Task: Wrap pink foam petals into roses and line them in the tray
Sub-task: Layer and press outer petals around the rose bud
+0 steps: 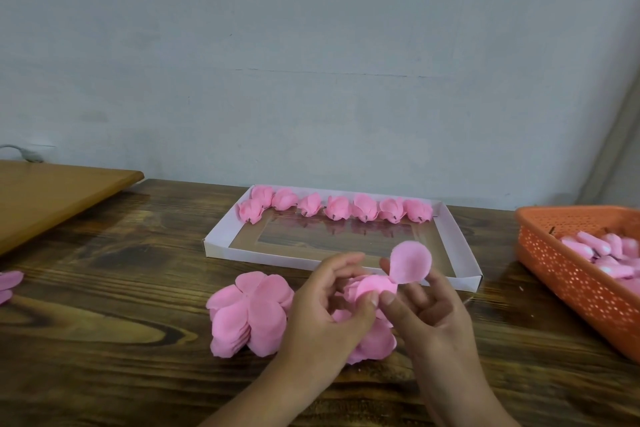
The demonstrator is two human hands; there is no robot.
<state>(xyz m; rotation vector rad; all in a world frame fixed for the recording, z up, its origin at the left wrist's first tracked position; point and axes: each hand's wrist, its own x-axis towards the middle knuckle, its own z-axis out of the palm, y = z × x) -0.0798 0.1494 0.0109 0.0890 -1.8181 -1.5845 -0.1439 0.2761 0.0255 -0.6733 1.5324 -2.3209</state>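
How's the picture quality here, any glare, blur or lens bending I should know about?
Head view: soft, even light with faint shadows; the tray's clear window reflects the row of finished roses; the wooden table has a mild sheen; wide-angle bending tilts the orange basket and the table edges; the left hand, right hand and the held petal look slightly soft.

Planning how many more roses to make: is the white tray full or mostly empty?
Mostly empty. The white tray holds eight roses, nearly all in one row along its far edge; the rest of its floor is bare.
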